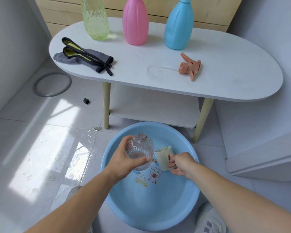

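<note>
My left hand (124,158) grips a clear ribbed bottle (141,148) with no cap, its open neck pointing up and away, over a blue basin (151,207) on the floor. My right hand (180,163) holds a cream cup (163,157) by its handle, just right of the bottle, also over the basin. The cup's mouth tilts toward the bottle. Cartoon pictures show on the basin's bottom.
A white oval table (225,76) stands behind the basin with green (95,19), pink (135,22) and blue (178,26) spray bottles, an orange spray trigger (190,66) and grey cloths (84,56). Water wets the floor tiles (65,157) at left. A grey ring lid (52,84) lies farther back.
</note>
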Motion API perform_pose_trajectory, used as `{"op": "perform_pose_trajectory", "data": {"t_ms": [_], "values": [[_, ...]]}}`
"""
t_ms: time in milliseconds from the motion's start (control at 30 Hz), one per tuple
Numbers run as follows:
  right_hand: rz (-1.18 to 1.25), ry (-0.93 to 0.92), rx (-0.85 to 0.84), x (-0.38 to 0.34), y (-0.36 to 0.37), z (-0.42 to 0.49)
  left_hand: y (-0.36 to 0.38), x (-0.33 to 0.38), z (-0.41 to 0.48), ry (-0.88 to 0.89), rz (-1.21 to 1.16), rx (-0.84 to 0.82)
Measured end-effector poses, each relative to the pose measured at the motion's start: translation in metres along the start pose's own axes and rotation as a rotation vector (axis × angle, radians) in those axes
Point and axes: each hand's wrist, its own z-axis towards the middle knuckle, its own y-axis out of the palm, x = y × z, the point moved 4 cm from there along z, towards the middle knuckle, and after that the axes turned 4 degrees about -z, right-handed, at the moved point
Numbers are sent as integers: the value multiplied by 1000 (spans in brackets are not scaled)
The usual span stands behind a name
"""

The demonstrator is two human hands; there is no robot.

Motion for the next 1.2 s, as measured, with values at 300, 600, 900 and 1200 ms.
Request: {"op": "perform_pose_trajectory", "data": {"t_ms": [300,600,900,1200], "values": [[50,-243,-39,2,-2,-14,-4,3,-2,14,-19,0],[-16,-563,-58,-43,-34,-84,-8,13,-8,40,-71,5],[-60,-777,-30,-72,-85,-163,0,34,-21,94,-27,-34],[-292,-915,121,-92,-99,-205,7,54,-28,149,53,-81]]}}
